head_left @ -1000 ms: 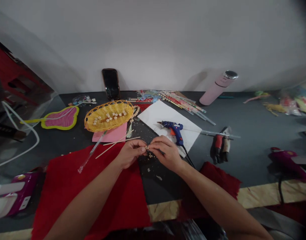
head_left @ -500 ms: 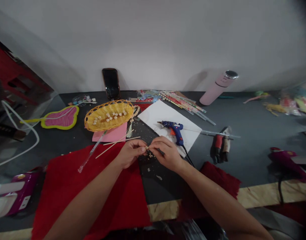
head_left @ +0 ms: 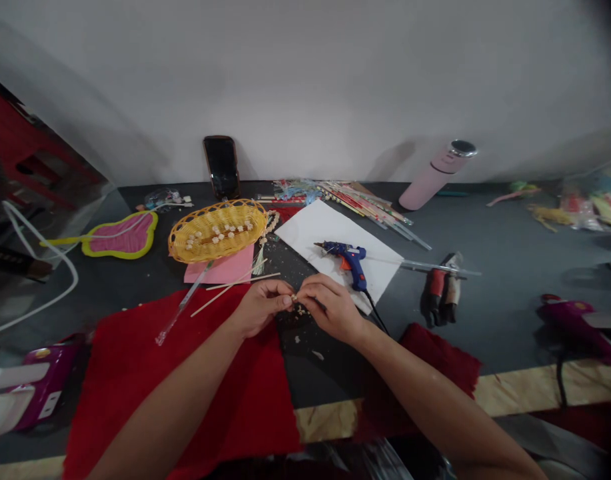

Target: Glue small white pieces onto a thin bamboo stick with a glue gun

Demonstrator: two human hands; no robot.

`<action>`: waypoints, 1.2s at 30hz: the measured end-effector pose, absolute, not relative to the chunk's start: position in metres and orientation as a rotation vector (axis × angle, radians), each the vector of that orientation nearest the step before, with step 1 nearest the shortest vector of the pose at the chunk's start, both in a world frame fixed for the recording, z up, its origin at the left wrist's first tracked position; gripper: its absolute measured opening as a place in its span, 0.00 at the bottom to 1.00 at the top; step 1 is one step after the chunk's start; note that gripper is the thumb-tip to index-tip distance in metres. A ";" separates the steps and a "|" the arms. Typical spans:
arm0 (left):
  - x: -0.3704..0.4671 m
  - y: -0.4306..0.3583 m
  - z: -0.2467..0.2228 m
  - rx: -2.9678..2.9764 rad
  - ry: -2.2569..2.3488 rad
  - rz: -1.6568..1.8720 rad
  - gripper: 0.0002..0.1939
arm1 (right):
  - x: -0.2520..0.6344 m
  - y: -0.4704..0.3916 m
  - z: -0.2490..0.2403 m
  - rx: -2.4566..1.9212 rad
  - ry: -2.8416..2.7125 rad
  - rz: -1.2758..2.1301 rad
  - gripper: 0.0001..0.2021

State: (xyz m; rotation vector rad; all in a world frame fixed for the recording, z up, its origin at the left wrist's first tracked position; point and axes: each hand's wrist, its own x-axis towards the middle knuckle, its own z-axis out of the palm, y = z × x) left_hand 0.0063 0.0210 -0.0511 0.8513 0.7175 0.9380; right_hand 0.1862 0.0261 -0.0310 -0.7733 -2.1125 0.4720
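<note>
Between thumb and fingertips, my left hand (head_left: 264, 305) pinches a small pale beige piece (head_left: 294, 299), too small to name exactly. My right hand (head_left: 333, 307) meets it from the other side, its fingers pinched on the same piece. Just below the fingertips, several tiny beige bits (head_left: 301, 311) lie on the dark table. Thin wooden sticks (head_left: 230, 291) rest left of my left hand. Beyond my right hand a blue hot glue gun (head_left: 352, 263) lies on a white sheet (head_left: 305, 230). A yellow woven basket (head_left: 185, 250) holding several small pale pieces stands at the upper left.
Red cloth (head_left: 225, 393) covers the front left. Pliers (head_left: 442, 290) lie at right, a pink bottle (head_left: 438, 175) behind them. Wrapped sticks (head_left: 368, 208) lie at the back, and a phone (head_left: 222, 167) leans on the wall. A glue gun cord (head_left: 376, 312) runs past my right wrist.
Almost nothing differs. My right hand's fingers have shifted very slightly around the small piece; both hands stay together in the same spot.
</note>
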 end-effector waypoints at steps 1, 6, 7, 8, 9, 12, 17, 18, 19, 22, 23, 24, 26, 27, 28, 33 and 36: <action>0.006 0.021 -0.051 0.853 0.718 0.937 0.08 | 0.186 0.026 -0.031 -0.772 -2.113 0.472 0.05; 0.006 0.022 -0.053 0.848 0.718 0.929 0.08 | 0.186 0.026 -0.031 -0.765 -2.108 0.505 0.06; 0.006 0.022 -0.053 0.838 0.717 0.927 0.08 | 0.186 0.026 -0.031 -0.765 -2.102 0.519 0.06; 0.006 0.022 -0.053 0.827 0.716 0.926 0.08 | 0.186 0.025 -0.030 -0.766 -2.092 0.536 0.06; 0.006 0.022 -0.052 0.817 0.714 0.924 0.08 | 0.187 0.025 -0.029 -0.763 -2.078 0.555 0.06; 0.006 0.021 -0.050 0.796 0.695 0.910 0.09 | 0.188 0.024 -0.027 -0.738 -2.054 0.606 0.09; 0.005 0.020 -0.049 0.795 0.680 0.844 0.11 | 0.189 0.024 -0.026 -0.671 -2.094 0.659 0.15; 0.005 0.020 -0.049 0.795 0.680 0.838 0.11 | 0.188 0.024 -0.026 -0.665 -2.100 0.669 0.15; 0.005 0.020 -0.049 0.795 0.679 0.837 0.11 | 0.188 0.024 -0.026 -0.660 -2.104 0.678 0.14; 0.005 0.020 -0.049 0.788 0.668 0.847 0.11 | 0.187 0.024 -0.027 -0.655 -2.109 0.697 0.12; 0.005 0.020 -0.049 0.785 0.666 0.849 0.11 | 0.186 0.024 -0.028 -0.659 -2.107 0.695 0.12; 0.006 0.020 -0.049 0.783 0.668 0.852 0.11 | 0.186 0.024 -0.029 -0.666 -2.103 0.687 0.11; 0.006 0.020 -0.050 0.775 0.681 0.861 0.10 | 0.187 0.025 -0.030 -0.688 -2.091 0.657 0.10; 0.006 0.020 -0.050 0.768 0.689 0.866 0.10 | 0.187 0.025 -0.030 -0.701 -2.084 0.635 0.10; 0.006 0.020 -0.050 0.759 0.696 0.871 0.10 | 0.188 0.025 -0.031 -0.713 -2.080 0.615 0.10; 0.007 0.020 -0.048 0.739 0.719 0.880 0.09 | 0.188 0.026 -0.032 -0.721 -2.087 0.548 0.09; 0.008 0.020 -0.046 0.754 0.730 0.888 0.09 | 0.188 0.027 -0.034 -0.701 -2.089 0.506 0.09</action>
